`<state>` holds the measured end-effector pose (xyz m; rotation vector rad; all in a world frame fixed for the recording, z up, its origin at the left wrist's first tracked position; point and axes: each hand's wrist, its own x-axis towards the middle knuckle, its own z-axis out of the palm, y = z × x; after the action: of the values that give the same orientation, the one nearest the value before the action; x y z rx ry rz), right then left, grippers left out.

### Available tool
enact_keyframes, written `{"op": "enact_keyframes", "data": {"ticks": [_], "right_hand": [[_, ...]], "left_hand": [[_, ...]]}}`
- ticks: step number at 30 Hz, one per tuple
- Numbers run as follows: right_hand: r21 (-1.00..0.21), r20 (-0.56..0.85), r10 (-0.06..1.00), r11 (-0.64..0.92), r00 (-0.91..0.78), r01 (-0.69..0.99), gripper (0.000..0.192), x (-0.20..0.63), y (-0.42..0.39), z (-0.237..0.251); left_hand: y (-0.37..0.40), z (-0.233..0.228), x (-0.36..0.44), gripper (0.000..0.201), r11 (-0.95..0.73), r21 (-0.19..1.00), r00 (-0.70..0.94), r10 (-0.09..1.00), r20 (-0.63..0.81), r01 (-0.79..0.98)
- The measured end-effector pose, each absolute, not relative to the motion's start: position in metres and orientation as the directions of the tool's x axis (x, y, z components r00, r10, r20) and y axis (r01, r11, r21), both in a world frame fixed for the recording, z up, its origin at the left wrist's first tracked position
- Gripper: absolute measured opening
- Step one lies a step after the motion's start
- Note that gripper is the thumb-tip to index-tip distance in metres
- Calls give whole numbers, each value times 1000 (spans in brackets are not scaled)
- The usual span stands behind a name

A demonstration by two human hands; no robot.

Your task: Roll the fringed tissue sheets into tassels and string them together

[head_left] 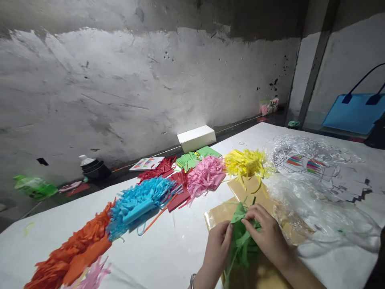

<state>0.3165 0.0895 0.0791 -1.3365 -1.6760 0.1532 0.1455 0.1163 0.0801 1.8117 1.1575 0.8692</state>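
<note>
Both of my hands pinch a green fringed paper tassel point(240, 237) over brown paper sheets point(221, 212). My left hand point(217, 247) grips the flat upper edge between thumb and fingers, and a bracelet shows at that wrist. From the other side my right hand point(266, 230) pinches the same green paper close to its top. Loose green strips hang down below the fingers. Just beyond the hands lie a yellow fringed paper bundle point(245, 162) and a pink one point(206, 174).
Blue point(141, 204), orange point(78, 245) and dark red fringed bundles point(158, 168) lie leftward on the white table. At right are clear plastic bags point(319, 212) and white string point(300, 146). A white box point(197, 138) sits near the wall; a blue bag point(350, 112) stands far right.
</note>
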Motion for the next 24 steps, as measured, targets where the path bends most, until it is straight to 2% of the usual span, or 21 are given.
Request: {"op": "enact_keyframes", "data": {"ticks": [2,6,9,12,16,20,24], "right_hand": [[-568,614,787,385,63,727,15,313,88,75],[-529,590,807,384,3,757,39,307,88,71],[-560,506,862,362,-39,745,41,313,91,75],[-619,381,924,286,-39,731,36,321,95,81],[-680,259,966,172,13,713,30,323,98,87],[-709,224,973,122,57,695,30,319,96,87],[-682,257,959,92,120,726,32,314,90,85]], "left_hand": [[116,82,145,39,-358,811,368,910,192,462],[117,82,146,31,-559,614,470,822,322,557],[123,83,140,25,-668,483,547,743,387,567],[129,86,134,30,-730,402,578,684,445,553],[127,85,135,39,-788,360,598,614,516,499],[122,79,139,23,-802,380,580,596,555,461],[122,79,137,17,-797,402,520,600,608,451]]}}
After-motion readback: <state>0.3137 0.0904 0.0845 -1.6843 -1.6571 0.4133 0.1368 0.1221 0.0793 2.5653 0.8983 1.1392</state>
